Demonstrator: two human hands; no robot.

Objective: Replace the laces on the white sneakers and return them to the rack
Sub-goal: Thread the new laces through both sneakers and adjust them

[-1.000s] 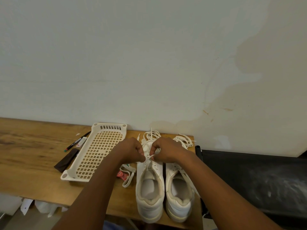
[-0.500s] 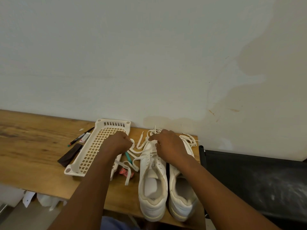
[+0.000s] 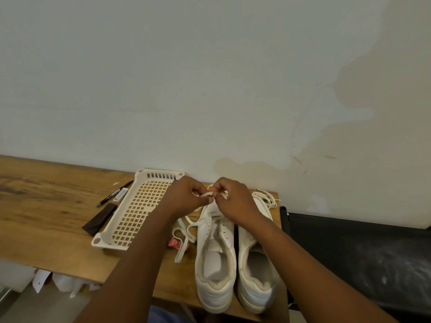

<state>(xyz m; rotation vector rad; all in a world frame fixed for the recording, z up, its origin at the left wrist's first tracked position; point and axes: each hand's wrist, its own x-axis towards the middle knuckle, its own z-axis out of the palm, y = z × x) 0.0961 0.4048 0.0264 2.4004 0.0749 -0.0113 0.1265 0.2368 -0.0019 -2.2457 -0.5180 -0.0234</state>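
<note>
Now, lower centre of frame: fingertips of both hands meet on one white lace end (image 3: 208, 194), left hand (image 3: 186, 198) pinching it with thumb and forefinger, right hand (image 3: 233, 201) curled and pinching it from the other side. Both hover over the toe of the left sneaker (image 3: 215, 257). That shoe shows only a crossing or two low on the eyelets, with slack trailing left onto the table (image 3: 46, 213). Right sneaker (image 3: 256, 271) sits touching it, toward the right; a loose heap of laces (image 3: 268, 199) lies by its toe against the wall. Cream rack (image 3: 137, 208) lies flat to the left, holding nothing. Beyond it, a marker (image 3: 115, 193) and a dark strip (image 3: 100, 219); a red wrapper (image 3: 174, 244) near the slack. Judgement: lacing is at an early stage, first shoe barely threaded. Next move likely calls for feeding the tip through the next eyelet and drawing the slack even, keeping the lace flat.
</note>
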